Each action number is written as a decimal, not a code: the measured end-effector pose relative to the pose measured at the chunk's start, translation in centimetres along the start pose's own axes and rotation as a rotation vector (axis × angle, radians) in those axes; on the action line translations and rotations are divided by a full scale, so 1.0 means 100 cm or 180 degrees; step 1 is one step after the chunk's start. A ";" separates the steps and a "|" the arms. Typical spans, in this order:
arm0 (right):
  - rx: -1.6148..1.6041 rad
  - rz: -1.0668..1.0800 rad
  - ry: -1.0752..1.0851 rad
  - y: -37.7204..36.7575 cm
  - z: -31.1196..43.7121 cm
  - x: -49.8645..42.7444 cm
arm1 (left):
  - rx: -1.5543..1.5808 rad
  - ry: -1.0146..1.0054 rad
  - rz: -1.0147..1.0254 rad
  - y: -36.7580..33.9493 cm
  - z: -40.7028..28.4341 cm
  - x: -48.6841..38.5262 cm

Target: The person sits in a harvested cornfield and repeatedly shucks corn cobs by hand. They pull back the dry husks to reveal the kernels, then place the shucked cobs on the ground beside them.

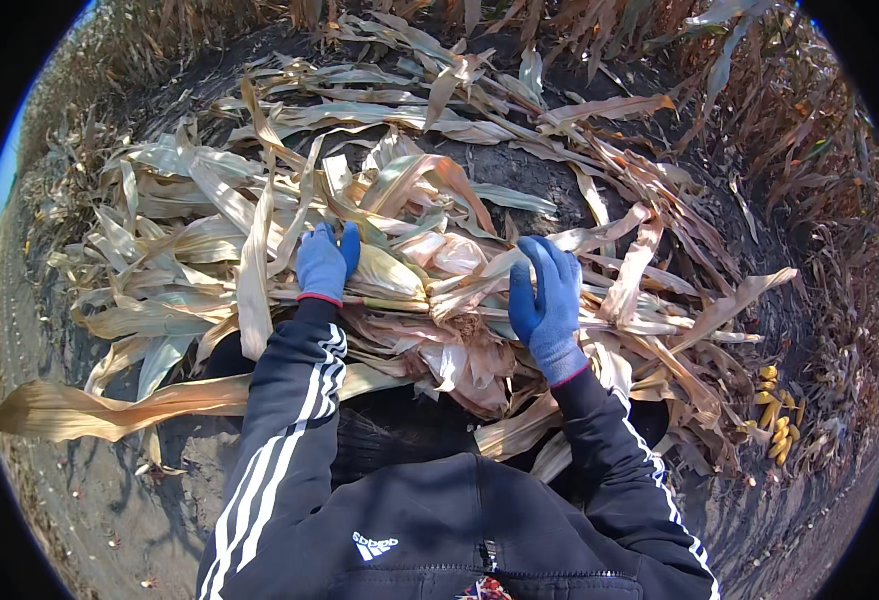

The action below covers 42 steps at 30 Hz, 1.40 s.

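Before me lies a heap of dry corn stalks (pixel 484 315) with long pale leaves. My left hand (pixel 324 259), in a blue work glove, rests on the stalks at the left of an ear of corn in its husk (pixel 387 274). Thumb and fingers are apart; whether they grip a leaf or stalk beneath cannot be told. My right hand (pixel 548 300), gloved in blue too, is at the right of the husk-covered ear, its fingers curved and spread from the thumb beside the dry husks (pixel 477 289). Nothing shows held in it.
Several husked yellow corn cobs (pixel 781 427) lie on the soil at the right. Standing dry corn plants (pixel 799 150) rise along the top and right. A long dry leaf (pixel 131 405) reaches out at the lower left. Bare soil (pixel 109 495) shows beyond it.
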State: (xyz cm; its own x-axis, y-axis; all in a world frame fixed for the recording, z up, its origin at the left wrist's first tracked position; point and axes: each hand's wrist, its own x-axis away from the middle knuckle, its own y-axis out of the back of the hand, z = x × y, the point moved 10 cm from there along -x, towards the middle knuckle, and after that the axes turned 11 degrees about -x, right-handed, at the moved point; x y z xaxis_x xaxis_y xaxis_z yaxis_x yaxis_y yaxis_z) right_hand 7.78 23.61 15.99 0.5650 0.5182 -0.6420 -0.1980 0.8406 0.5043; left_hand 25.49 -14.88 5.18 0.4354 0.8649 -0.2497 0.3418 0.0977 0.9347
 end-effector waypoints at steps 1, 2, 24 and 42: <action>0.0135 0.0340 0.0167 -0.035 0.024 0.004 | 0.0033 0.0033 0.0122 -0.003 0.000 0.000; 0.0110 0.0788 0.0293 -0.067 0.042 0.014 | 0.0084 0.0007 0.0171 -0.003 -0.001 0.000; -0.0908 0.0023 -0.2886 -0.170 -0.144 0.037 | 0.3859 -0.1504 0.0417 0.106 -0.231 0.039; -0.2356 -0.1766 -0.1463 -0.065 -0.138 0.021 | 0.1517 -0.2182 0.0876 -0.038 -0.239 0.112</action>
State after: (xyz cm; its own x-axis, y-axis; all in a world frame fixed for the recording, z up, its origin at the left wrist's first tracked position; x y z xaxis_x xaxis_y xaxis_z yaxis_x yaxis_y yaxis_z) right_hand -0.77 21.42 3.43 0.9479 0.0484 -0.3148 -0.1717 0.9102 -0.3769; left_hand 9.21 6.21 4.91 0.9055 0.3264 -0.2711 0.3957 -0.4191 0.8172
